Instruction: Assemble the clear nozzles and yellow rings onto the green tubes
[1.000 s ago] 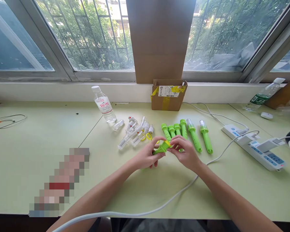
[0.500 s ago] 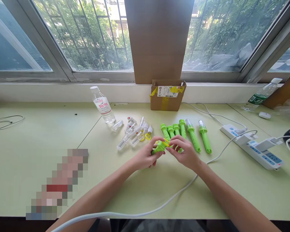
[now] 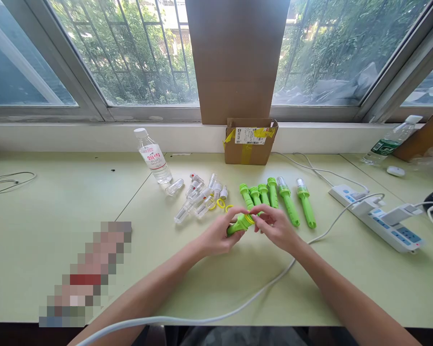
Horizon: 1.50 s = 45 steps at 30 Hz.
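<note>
My left hand (image 3: 220, 234) is wrapped round a green tube (image 3: 241, 224), tilted with its wide end towards the right. A yellow ring (image 3: 249, 219) sits at that wide end, pinched by the fingertips of my right hand (image 3: 274, 228). Just beyond my hands lie several green tubes (image 3: 273, 193); two at the right, one of them this tube (image 3: 306, 203), have clear tops. To the left is a pile of clear plastic pieces (image 3: 195, 197), with loose yellow rings (image 3: 221, 203) at its right side.
A water bottle (image 3: 154, 157) and a cardboard box (image 3: 248, 149) stand at the back. On the right are a power strip (image 3: 378, 218) with plugs and another bottle (image 3: 384, 146). A white cable (image 3: 238, 307) crosses the table in front, over my left forearm.
The yellow ring has moved from above the tube's wide end onto it, and the tube is turned slightly. Another loose yellow ring now shows beside my left hand.
</note>
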Motion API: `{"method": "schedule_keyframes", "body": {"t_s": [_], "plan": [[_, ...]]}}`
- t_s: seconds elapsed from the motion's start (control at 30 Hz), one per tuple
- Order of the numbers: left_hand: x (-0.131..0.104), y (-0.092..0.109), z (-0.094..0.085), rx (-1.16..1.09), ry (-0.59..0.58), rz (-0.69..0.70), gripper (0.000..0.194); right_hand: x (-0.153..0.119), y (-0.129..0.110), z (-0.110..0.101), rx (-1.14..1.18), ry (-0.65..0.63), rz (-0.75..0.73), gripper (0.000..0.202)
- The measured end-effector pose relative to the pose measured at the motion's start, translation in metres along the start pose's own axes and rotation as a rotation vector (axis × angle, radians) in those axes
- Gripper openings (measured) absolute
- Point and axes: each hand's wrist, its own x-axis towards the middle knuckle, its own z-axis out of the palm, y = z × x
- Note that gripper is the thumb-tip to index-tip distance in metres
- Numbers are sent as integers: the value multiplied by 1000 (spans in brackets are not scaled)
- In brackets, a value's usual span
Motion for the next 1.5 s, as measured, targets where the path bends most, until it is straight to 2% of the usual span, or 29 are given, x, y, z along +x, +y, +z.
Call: {"method": "schedule_keyframes", "body": {"t_s": [0.17, 0.3, 0.5, 0.67, 0.83, 0.97, 1.17, 1.33, 1.5], "plan": [[1, 1, 0, -97, 30, -34, 40, -3, 1, 4, 40, -83, -19, 25], [1, 0, 1, -81, 56, -53, 41, -2, 6, 4, -60, -97, -33, 39], [0, 5, 3, -111, 45, -69, 42, 0, 3, -1, -155, -45, -126, 25], [-2, 12, 4, -254, -4, -180, 43, 0, -2, -5, -27, -104, -97, 34], [-3, 13, 4, -320, -18, -195, 45, 1, -3, -4, 176, -172, 17, 39], [-2, 12, 4, -332, 8, -171, 43, 1, -6, 2, 278, -111, 57, 38], [0, 12, 5, -331, 39, -174, 42, 1, -11, 9, 293, 13, 24, 37], [1, 9, 4, -329, 60, -221, 43, 1, -5, 13, 250, 124, 31, 38], [1, 4, 4, -309, 57, -281, 44, -1, 0, 16, 246, 146, 59, 35]]}}
